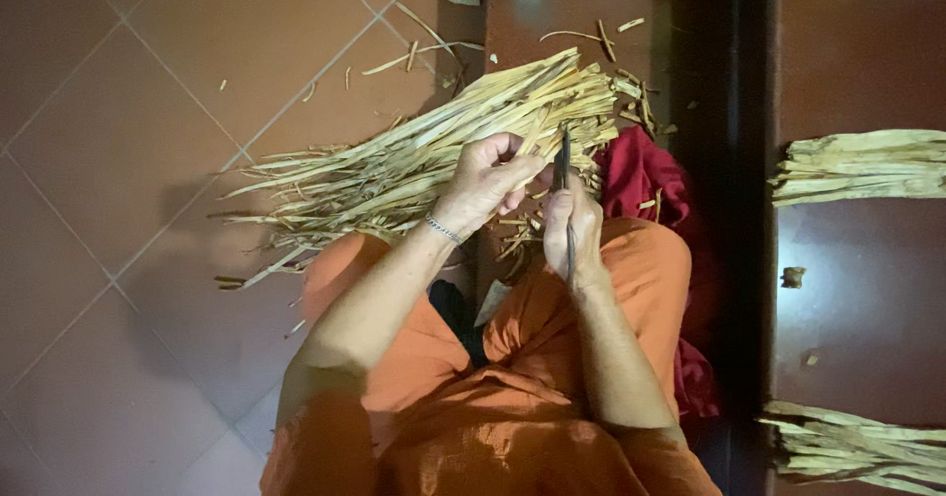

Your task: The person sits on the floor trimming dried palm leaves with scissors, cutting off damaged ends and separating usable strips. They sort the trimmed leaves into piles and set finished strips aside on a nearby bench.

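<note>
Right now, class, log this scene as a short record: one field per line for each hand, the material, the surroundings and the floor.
Left hand: grips pale dry plant strips from the pile
Right hand: holds a dark slim blade upright
Material: large bundle of pale dry plant strips fanned over the lap
Clothing: orange garment
Beside: crumpled red cloth
Right side: two smaller strip bundles
Floor: reddish tiles, scattered scraps

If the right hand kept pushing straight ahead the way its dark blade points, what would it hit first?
Most likely the pile of dry pale strips lying across the lap: the right hand aims its dark blade up into them, beside the left hand. Depth is unclear.
</note>
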